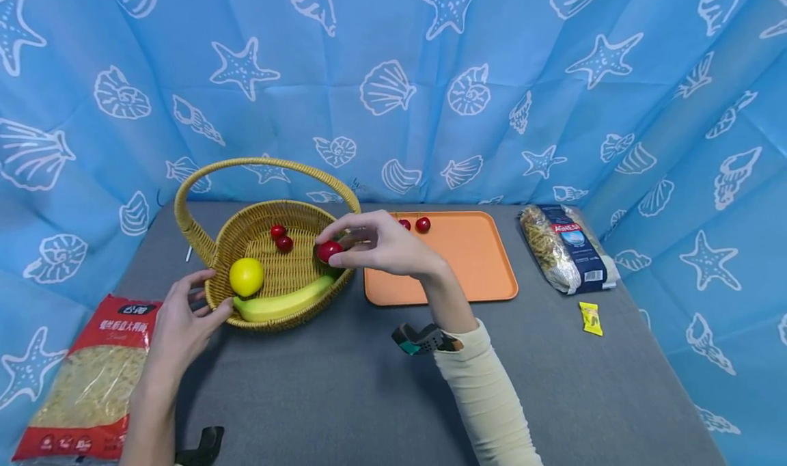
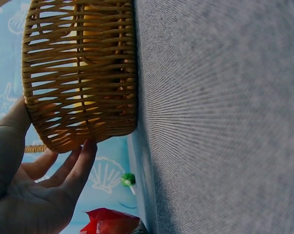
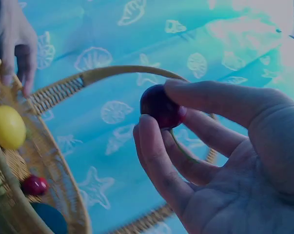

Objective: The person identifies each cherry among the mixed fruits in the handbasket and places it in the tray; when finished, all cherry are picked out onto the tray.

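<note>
A cherry [image 3: 161, 107], dark red with a thin green stem, is pinched between the thumb and fingertips of my right hand [image 1: 390, 244]. In the head view that hand is over the right side of a wicker basket [image 1: 295, 210] with a tall arched handle. My left hand [image 1: 187, 322] grips the basket's left rim, thumb and fingers on either side of it in the left wrist view. Inside the basket lie a yellow lemon-like fruit [image 1: 246, 277], a banana [image 1: 285, 305] and two small cherries [image 1: 283, 243]. A dark blue-green round thing [image 3: 50, 218] shows there too, partly hidden.
Right of the basket lies an orange tray [image 1: 461, 261] with cherries [image 1: 423, 225] near its back edge. An Agnesi pasta bag [image 1: 568, 247] and a yellow wrapped sweet [image 1: 591, 318] are farther right. A red pasta bag [image 1: 92, 377] lies front left; a green lollipop [image 2: 128, 179] is beyond the basket.
</note>
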{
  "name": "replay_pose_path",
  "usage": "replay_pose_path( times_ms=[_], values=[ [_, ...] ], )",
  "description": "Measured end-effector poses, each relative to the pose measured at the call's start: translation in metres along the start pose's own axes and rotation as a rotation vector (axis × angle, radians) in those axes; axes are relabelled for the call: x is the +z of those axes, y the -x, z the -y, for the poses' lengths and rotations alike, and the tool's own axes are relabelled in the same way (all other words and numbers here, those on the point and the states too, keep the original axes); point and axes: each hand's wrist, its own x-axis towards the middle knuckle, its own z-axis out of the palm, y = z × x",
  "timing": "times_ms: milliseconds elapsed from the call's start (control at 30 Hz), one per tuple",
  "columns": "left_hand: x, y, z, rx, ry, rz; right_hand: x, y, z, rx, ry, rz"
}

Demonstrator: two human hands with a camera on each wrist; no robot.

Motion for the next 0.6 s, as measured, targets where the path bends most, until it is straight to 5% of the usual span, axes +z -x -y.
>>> replay_pose_path(
  times_ms=[233, 600],
  values=[
    [0.001, -0.001, 0.001, -0.002, -0.009, 0.009, -0.033, 0.033, -0.015, 0.015, -0.078, -0.175],
    [-0.001, -0.002, 0.002, 0.007, 0.007, 0.009, -0.048, 0.052, -0.081, 0.240, 0.079, -0.363]
  ],
)
